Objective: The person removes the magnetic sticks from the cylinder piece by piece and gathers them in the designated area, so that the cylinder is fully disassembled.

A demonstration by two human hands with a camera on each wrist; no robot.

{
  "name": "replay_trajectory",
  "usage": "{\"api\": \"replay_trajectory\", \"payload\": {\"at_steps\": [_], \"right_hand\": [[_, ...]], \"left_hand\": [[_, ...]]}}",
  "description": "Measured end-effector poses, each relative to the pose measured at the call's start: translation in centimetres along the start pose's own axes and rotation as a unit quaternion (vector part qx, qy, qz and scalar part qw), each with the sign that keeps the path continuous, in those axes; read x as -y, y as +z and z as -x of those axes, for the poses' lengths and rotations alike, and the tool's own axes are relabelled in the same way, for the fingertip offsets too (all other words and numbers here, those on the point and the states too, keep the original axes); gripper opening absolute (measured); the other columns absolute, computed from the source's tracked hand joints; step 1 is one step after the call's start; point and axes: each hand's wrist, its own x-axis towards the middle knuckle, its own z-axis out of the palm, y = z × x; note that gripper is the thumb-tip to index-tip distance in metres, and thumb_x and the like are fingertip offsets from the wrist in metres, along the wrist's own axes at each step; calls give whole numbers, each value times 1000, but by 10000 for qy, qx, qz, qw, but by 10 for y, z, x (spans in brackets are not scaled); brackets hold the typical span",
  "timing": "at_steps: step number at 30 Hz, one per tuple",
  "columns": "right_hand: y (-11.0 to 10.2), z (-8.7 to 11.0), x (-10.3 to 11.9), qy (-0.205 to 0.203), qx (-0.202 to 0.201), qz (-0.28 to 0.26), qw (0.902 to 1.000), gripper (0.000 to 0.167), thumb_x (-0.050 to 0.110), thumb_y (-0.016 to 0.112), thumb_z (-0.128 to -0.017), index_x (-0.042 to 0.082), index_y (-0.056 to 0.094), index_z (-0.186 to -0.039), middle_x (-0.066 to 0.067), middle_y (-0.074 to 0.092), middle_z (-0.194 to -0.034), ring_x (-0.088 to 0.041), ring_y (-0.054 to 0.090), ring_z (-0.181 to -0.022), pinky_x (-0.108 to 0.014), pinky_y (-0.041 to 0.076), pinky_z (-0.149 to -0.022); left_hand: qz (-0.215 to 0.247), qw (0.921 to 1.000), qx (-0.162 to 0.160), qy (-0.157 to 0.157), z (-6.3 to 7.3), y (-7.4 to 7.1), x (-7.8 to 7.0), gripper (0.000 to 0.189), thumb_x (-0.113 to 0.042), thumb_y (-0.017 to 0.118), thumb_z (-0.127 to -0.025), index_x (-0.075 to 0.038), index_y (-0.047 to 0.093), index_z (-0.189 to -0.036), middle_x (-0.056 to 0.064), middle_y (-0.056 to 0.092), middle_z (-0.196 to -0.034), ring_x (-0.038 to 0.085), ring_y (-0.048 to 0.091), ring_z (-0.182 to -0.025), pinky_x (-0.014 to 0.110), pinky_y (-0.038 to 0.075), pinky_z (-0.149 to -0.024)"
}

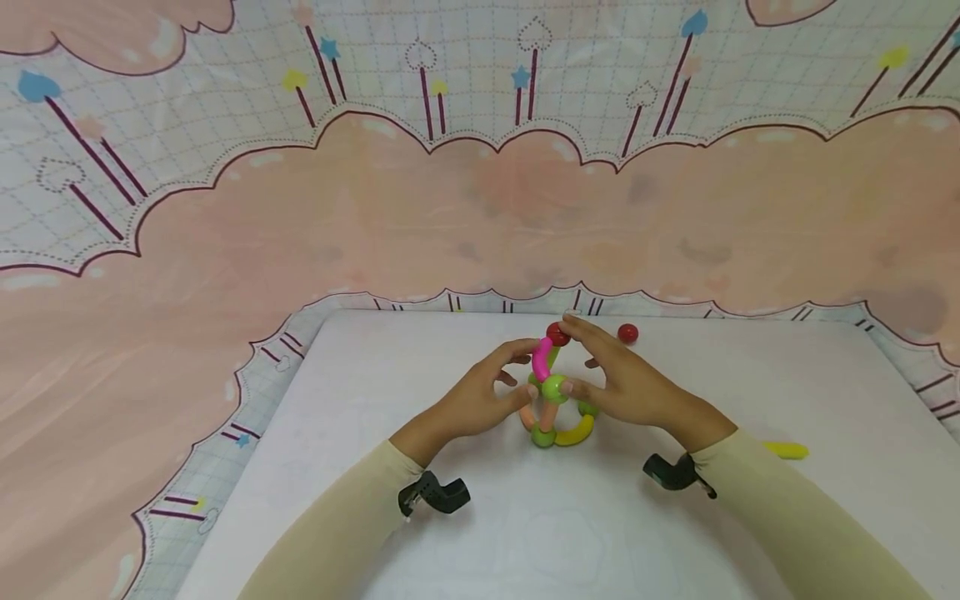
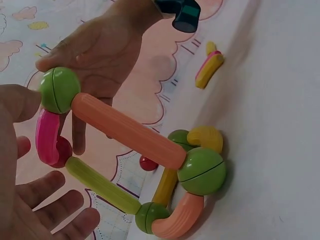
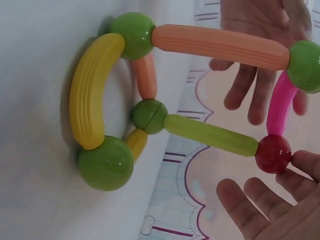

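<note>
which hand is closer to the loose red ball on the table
Right. The loose red ball lies just beyond the right hand; the left hand is farther off, on the left side of the stick-and-ball build.

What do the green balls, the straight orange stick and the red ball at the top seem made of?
Green balls: probably hard plastic, glossy, with bright highlights and, on some, a seam line.
Straight orange stick: likely moulded plastic, with a duller sheen and fine lengthwise ridges.
Top red ball: shiny, perhaps plastic too, going by its bright highlights, though lacquered wood can't be ruled out.
</note>
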Motion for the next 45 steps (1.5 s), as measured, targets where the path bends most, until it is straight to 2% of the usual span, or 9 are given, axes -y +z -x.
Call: {"api": "replay_trajectory", "payload": {"at_steps": [6,14,21,30,36,45], "right_hand": [[0,-4,2,-17,15,-89,10000,85,43,70,-97,16,24,-164,-12,18,-169,-40,58,-126,-56,53,-94],[0,-10,5,135,60,2,9999,90,52,70,-94,16,24,-164,-10,20,-169,-36,55,-129,-50,55,-95],[2,-12,7,111,129,-100,9998,91,49,71,-94,15,24,-164,-9,19,-169,-35,49,-135,-52,53,-97],[4,-14,7,140,90,-42,9999,92,52,72,-93,17,25,-164,-8,21,-169,-35,49,-135,-51,54,-96],[4,-17,7,103,118,-79,9998,93,50,72,-93,18,23,-164,-9,21,-168,-35,41,-141,-50,53,-97],[3,-18,8,66,165,-12,9998,96,58,70,-91,18,24,-164,-7,21,-168,-38,51,-131,-52,55,-94]], "left_hand": [[125,9999,73,87,-4,-4,2,65,-29,68,-101,-22,36,-157,-7,47,-151,13,50,-132,34,49,-99],[253,9996,77,137,-9,-6,4,61,-24,69,-100,-17,42,-154,0,52,-147,14,54,-127,33,51,-97],[431,9989,191,80,-13,-9,7,62,-20,71,-99,-11,42,-153,3,55,-144,17,55,-126,32,52,-96],[778,9964,260,-221,-19,-14,12,65,-19,74,-97,-14,43,-154,-1,55,-144,15,57,-124,33,51,-99],[970,9950,141,-171,-21,-18,11,67,-11,78,-92,-7,47,-151,5,57,-143,19,61,-121,35,52,-99],[866,9960,-65,-188,-22,-21,14,64,-13,83,-89,-6,54,-145,5,65,-131,18,64,-109,35,53,-96]]}}
